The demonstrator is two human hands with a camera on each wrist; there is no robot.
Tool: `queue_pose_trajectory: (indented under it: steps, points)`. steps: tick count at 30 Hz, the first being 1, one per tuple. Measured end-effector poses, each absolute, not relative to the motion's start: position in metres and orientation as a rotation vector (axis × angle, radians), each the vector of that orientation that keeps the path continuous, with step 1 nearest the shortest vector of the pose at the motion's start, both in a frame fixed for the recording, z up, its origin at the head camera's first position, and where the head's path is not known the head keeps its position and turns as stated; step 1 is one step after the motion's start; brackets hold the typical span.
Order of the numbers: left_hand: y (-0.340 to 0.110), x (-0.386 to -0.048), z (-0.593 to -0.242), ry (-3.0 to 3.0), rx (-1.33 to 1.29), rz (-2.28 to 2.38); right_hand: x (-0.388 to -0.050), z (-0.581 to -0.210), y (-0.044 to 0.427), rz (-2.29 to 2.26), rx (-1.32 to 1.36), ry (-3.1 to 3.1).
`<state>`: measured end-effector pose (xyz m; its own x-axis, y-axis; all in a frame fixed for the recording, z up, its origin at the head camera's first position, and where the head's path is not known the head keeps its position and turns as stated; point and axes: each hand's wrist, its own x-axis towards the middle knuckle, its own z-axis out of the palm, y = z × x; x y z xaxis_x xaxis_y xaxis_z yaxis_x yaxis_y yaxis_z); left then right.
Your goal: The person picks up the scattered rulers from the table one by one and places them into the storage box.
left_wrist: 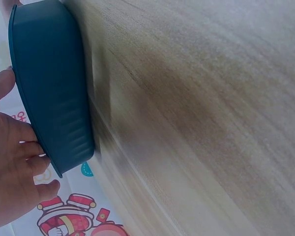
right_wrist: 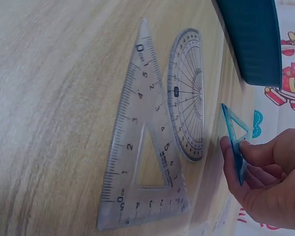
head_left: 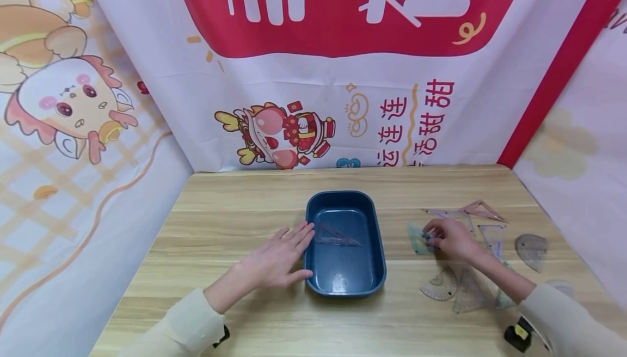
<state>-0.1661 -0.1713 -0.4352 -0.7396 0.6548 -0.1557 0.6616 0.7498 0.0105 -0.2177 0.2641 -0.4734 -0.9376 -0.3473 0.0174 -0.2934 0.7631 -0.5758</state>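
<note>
Early, we judge: one set square (head_left: 339, 241) lies in the tray (head_left: 345, 278) our spread left hand (head_left: 279, 258) touches; our right hand (head_left: 456, 240) pinches a teal triangle (right_wrist: 234, 139), perhaps clear of the tabletop (head_left: 235, 204), where protractors (right_wrist: 184, 93) and other triangles (right_wrist: 122, 152) wait.

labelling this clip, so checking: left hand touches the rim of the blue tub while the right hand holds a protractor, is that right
Not quite: what the right hand holds is a blue-green triangle ruler, as the right wrist view shows. The rest stands: the left hand touches the rim of the blue tub.
</note>
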Motion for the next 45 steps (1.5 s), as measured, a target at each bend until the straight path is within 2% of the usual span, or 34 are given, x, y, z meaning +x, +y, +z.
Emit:
queue_pose_trajectory:
  steps: [28, 40, 45]
  points:
    - [-0.170, -0.166, -0.434, 2.784, 1.057, -0.072, -0.223, -0.442, 0.260, -1.318, -0.078, 2.429]
    - [-0.170, -0.165, -0.435, 2.798, 1.072, -0.056, -0.225, -0.423, 0.245, -1.378, 0.031, 2.242]
    - [-0.170, -0.165, -0.434, 2.799, 1.071, -0.060, -0.229, -0.414, 0.239, -1.429, -0.022, 2.127]
